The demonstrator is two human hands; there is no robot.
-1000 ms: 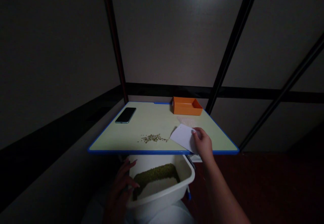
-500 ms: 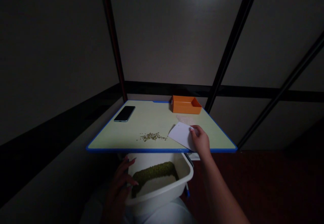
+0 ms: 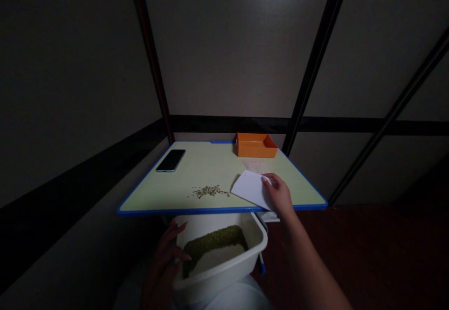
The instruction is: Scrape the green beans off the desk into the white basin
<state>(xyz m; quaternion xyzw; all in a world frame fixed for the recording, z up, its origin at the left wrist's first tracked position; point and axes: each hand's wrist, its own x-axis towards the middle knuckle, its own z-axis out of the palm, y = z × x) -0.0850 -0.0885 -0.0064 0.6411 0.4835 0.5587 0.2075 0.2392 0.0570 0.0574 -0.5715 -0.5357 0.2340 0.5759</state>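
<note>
My right hand (image 3: 279, 195) is closed on a flat white scraper (image 3: 250, 187) with a small hole near one corner. The scraper is tilted over the front right of the table, its free edge pointing left. Just left of that edge lies a loose scatter of small green-brown granules (image 3: 209, 191), apart from it. Below the table edge, a white plastic tub (image 3: 224, 272) rests at my lap, with a bank of green granules (image 3: 217, 239) along its far and left sides. My left hand (image 3: 168, 254) grips the tub's left rim, fingers hooked over it; its thumb is hidden.
The pale table (image 3: 199, 165) has a raised blue edge. A phone (image 3: 171, 160) lies at its left, and an orange open box (image 3: 256, 146) stands at the back right. A clear plastic piece (image 3: 255, 165) lies before the box. Walls rise behind and left.
The view has shifted slightly. Both hands keep their holds, and the scraper stays almost in place beside the scattered granules.
</note>
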